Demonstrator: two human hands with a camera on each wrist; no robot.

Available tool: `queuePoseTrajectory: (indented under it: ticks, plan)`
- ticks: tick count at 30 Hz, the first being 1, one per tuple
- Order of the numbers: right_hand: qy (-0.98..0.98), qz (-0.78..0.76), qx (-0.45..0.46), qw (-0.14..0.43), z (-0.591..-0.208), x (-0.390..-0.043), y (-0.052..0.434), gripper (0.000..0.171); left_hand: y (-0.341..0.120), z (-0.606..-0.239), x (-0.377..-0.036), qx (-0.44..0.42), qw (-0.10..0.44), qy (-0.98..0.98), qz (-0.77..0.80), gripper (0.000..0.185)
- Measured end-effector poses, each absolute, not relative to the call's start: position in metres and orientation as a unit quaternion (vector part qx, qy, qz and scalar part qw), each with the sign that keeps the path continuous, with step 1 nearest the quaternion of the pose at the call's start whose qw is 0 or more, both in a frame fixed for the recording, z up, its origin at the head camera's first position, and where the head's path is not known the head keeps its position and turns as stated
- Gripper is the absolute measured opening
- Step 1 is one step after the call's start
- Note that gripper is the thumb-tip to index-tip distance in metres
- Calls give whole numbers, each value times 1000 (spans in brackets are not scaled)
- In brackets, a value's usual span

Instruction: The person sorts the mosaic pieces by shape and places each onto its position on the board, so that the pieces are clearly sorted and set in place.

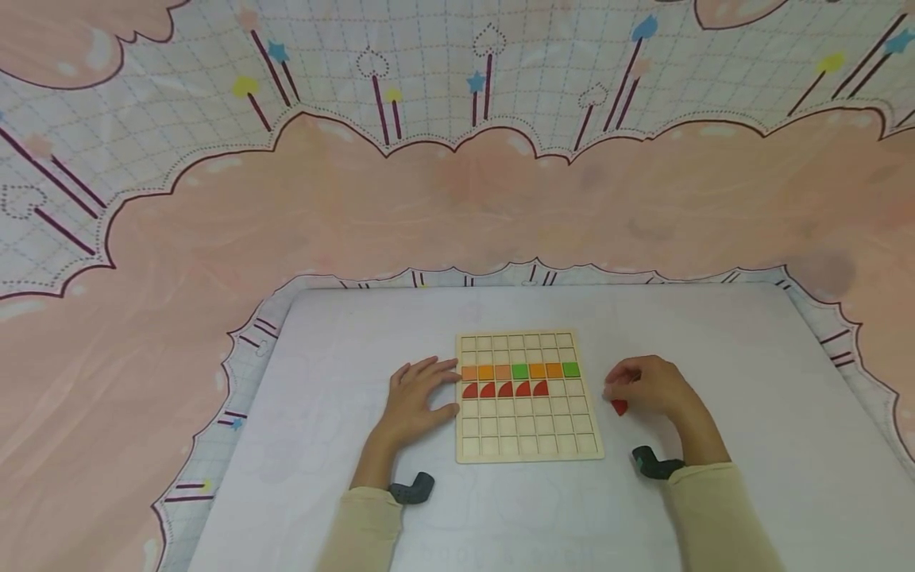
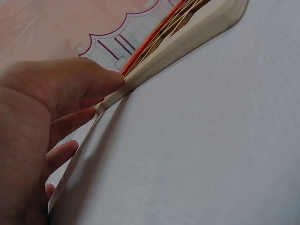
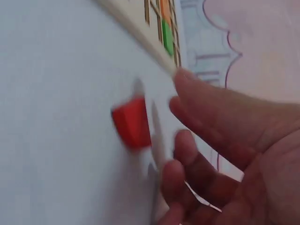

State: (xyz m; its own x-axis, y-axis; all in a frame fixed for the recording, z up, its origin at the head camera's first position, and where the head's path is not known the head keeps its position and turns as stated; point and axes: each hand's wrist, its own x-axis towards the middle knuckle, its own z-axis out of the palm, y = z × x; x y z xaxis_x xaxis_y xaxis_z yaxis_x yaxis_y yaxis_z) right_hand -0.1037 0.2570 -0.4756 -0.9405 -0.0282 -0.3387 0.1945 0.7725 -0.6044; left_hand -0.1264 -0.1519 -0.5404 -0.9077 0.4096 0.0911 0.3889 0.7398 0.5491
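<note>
The left hand (image 1: 417, 400) lies flat, fingers spread, against the wooden board's (image 1: 529, 445) left edge. The right hand's (image 1: 646, 387) loosely curled fingers hover beside a blurred red piece (image 3: 132, 121) on the counter (image 1: 750, 373); contact is unclear.

On the white surface (image 1: 715, 349), a pale wooden grid board (image 1: 529, 449) carries a row of orange and green squares (image 1: 519, 370) above red quarter-circles (image 1: 505, 389), a red piece (image 1: 619, 407) lies right of the board, and pink cloud-patterned cloth (image 1: 457, 214) lies beyond it.
</note>
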Motion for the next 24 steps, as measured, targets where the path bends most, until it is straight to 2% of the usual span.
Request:
queuePoseTrajectory:
  ticks: [11, 18, 24]
  plan:
    - [913, -355, -10, 199, -482, -101, 277, 28, -151, -542, -127, 213, 19, 933, 290, 45]
    - [920, -345, -15, 184, -487, -102, 275, 20, -151, -541, -126, 213, 20, 933, 289, 45]
    - [925, -336, -4, 180, -488, -103, 273, 20, -151, -539, -126, 212, 22, 933, 289, 45]
